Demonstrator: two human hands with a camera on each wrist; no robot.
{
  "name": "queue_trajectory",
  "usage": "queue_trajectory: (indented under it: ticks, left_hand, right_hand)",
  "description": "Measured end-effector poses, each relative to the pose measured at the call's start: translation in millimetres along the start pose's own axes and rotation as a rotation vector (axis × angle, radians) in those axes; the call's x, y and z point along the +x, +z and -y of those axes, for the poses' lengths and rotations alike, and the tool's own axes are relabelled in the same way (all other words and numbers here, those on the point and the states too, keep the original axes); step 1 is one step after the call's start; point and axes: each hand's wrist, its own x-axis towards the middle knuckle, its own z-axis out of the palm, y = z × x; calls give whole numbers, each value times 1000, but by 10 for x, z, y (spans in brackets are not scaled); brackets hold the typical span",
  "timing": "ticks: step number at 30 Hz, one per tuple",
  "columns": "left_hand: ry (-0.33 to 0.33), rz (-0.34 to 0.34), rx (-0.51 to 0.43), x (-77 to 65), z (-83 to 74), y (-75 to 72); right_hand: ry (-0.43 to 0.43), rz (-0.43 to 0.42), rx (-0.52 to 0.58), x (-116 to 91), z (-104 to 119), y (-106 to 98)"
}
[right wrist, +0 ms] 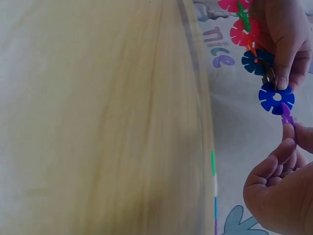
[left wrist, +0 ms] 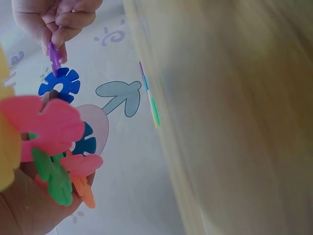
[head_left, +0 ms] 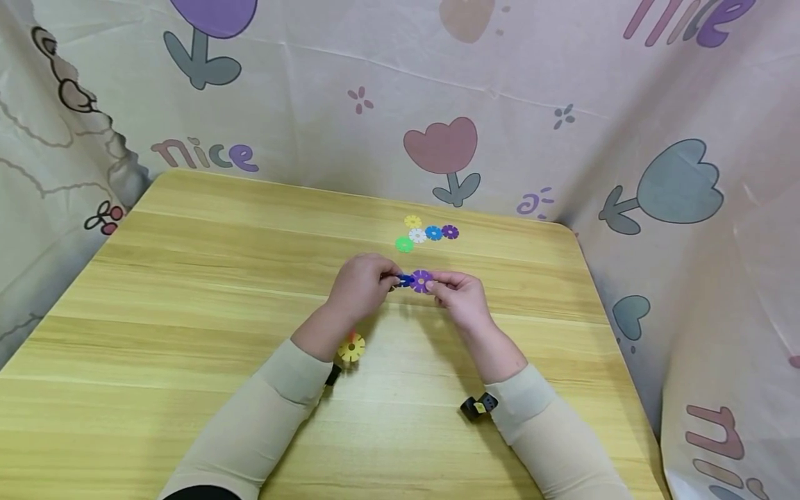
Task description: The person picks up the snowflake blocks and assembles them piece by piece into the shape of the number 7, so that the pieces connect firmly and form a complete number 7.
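Observation:
My left hand (head_left: 362, 283) pinches a blue slotted snowflake disc (right wrist: 265, 102), part of a chain of linked discs. In the left wrist view the chain runs back over the hand, with a teal-blue disc (left wrist: 88, 145), an orange disc (left wrist: 84, 190), a green disc (left wrist: 57, 178) and a pink disc (left wrist: 54, 120). A yellow disc (head_left: 358, 346) hangs at the chain's end beside the left wrist. My right hand (head_left: 465, 300) pinches a purple disc (head_left: 416, 288) between thumb and finger. Its edge meets the blue disc at a slot; how deep it sits cannot be told.
Loose discs lie together farther back on the wooden table (head_left: 206, 292): yellow (head_left: 408, 222), white (head_left: 413, 239), blue (head_left: 429, 237), purple (head_left: 446, 235) and green (head_left: 400, 248). A printed cloth (head_left: 325, 139) stands behind the table and along its sides.

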Motion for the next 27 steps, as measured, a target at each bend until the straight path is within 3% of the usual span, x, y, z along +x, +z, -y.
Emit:
queue_trajectory:
  ticks: [27]
  left_hand:
    - [60, -78, 4, -50, -4, 30]
  right_hand:
    - [7, -7, 71, -46, 39, 52]
